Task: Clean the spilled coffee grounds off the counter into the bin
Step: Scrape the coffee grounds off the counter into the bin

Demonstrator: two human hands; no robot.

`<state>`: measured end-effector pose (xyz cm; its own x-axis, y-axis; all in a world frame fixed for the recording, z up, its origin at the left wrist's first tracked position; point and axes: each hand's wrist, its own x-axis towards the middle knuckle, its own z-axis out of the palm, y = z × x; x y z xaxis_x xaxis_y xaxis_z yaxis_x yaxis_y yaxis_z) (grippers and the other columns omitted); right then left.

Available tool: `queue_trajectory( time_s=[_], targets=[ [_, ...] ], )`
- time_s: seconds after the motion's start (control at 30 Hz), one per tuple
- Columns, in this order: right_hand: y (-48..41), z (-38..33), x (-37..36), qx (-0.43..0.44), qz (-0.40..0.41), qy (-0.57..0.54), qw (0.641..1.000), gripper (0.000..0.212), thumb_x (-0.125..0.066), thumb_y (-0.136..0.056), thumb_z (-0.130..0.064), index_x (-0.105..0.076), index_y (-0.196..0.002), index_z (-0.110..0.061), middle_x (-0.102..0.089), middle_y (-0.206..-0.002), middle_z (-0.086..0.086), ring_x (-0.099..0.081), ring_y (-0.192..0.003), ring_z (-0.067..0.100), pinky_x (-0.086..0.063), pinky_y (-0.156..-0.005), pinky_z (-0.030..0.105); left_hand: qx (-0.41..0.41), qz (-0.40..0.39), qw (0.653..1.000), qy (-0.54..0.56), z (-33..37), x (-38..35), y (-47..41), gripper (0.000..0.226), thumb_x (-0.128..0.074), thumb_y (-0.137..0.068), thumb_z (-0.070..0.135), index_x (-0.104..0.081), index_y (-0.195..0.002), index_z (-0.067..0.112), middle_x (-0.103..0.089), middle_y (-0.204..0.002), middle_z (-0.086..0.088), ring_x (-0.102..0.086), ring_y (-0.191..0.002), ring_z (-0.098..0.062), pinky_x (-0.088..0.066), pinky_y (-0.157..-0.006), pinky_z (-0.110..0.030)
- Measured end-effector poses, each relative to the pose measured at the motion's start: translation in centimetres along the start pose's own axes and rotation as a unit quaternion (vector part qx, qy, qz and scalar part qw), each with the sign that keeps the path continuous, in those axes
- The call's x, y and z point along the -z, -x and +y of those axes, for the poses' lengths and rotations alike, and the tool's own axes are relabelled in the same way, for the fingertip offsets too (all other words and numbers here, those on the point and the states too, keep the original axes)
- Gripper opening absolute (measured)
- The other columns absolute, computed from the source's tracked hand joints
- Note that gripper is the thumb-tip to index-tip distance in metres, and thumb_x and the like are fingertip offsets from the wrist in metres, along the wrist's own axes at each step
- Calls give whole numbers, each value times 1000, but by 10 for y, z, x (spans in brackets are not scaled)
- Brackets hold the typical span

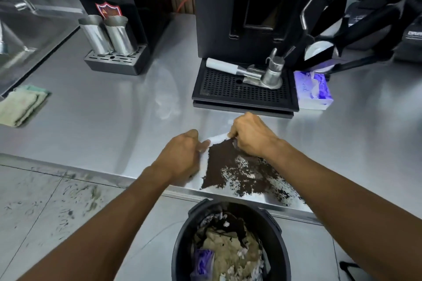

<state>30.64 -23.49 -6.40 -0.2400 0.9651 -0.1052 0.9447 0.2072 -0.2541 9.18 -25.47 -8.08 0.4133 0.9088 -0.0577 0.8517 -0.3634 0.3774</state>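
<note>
Table (102, 121): steel, its near edge running above a tiled floor (41, 207).
Grounds (228, 162): a dark patch at the table's near edge, dense on the left and thinning to scattered specks toward the right, right up to the edge.
Tissue (217, 137): white, lying on the table along the far and left sides of the grounds, touching them.
Left hand (182, 157): fingers curled and gripping the tissue's left side, just left of the grounds.
Right hand (251, 137): fingers clenched on the tissue's far right corner, at the far side of the grounds.
Bin (182, 239): black, round, on the floor below the table's near edge, under the grounds; crumpled paper and dark waste inside.
Machine (228, 7): black, toward the far edge, its drip tray (242, 91) just beyond the hands.
Tissue box (312, 89): purple and white, touching the tray's right side.
Cloth (22, 105): folded, greenish, at the left edge.
</note>
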Motion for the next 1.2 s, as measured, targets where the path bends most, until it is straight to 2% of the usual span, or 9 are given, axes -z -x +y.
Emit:
queue_trajectory(
  time_s=[0.07,0.17,0.27,0.4,0.5,0.73,0.97,1.1,1.2],
  targets=[
    [6,-3,-1,7,6,2,1000,21,-61,-64,7,-75,-75,-5,-71,-76,9,-64,-77,25,-58,-68,38,-2,1,1000,0,4,0,7,63,-15,-81,54,-65,-90,15,-49,-76,2,-57,-67,-20,-52,-65,-41],
    [10,-5,-5,10,12,-8,1000,25,-60,-68,9,-77,-78,-7,-72,-82,8,-63,-87,25,-58,-74,38,-3,-19,999,-42,20,6,21,41,-32,-89,34,-68,-99,16,-53,-86,-2,-59,-75,-25,-53,-72,-39],
    [12,-7,-5,20,13,-16,1000,27,-61,-68,11,-77,-80,-7,-73,-85,10,-63,-88,29,-58,-75,41,-10,-16,999,-48,34,10,34,37,-37,-87,28,-67,-100,12,-44,-82,-1,-58,-76,-30,-52,-73,-39],
    [17,-9,-1,29,-2,-38,999,31,-68,-75,8,-79,-93,-15,-71,-100,7,-63,-97,25,-57,-82,39,51,-39,997,-45,54,8,46,24,-47,-86,13,-64,-102,9,-42,-84,-6,-57,-77,-33,-47,-70,-36],
    [22,-11,3,41,-13,-37,998,30,-68,-76,7,-78,-94,-15,-69,-102,7,-62,-100,25,-56,-84,40,87,-21,996,-5,67,5,53,5,-50,-87,7,-48,-83,6,-48,-86,-12,-57,-81,-37,-47,-71,-40],
    [40,2,8,18,-16,-46,999,31,-68,-78,7,-78,-97,-16,-69,-106,6,-63,-102,25,-55,-89,39,75,-17,997,9,86,-1,55,23,-51,-91,8,-38,-73,12,-47,-83,-13,-56,-80,-39,-44,-69,-40],
    [60,14,7,-22,6,-57,998,28,-68,-78,4,-79,-95,-16,-70,-108,7,-61,-104,25,-53,-92,38,50,-7,999,7,85,-21,46,16,-48,-95,18,-48,-83,7,-41,-79,-3,-55,-79,-33,-39,-65,-34],
    [73,16,7,-46,16,-59,997,29,-66,-77,5,-79,-93,-15,-70,-106,9,-61,-105,26,-53,-92,38,17,-19,999,-19,74,-30,40,30,-43,-96,28,-63,-100,6,-40,-77,1,-47,-70,-23,-39,-64,-32],
    [83,18,5,-71,23,-64,995,28,-68,-77,3,-79,-93,-17,-70,-105,8,-61,-103,25,-53,-92,39,-25,-23,999,-21,75,-26,38,34,-43,-97,29,-67,-102,6,-44,-81,-1,-53,-74,-27,-45,-69,-37]
  ],
)
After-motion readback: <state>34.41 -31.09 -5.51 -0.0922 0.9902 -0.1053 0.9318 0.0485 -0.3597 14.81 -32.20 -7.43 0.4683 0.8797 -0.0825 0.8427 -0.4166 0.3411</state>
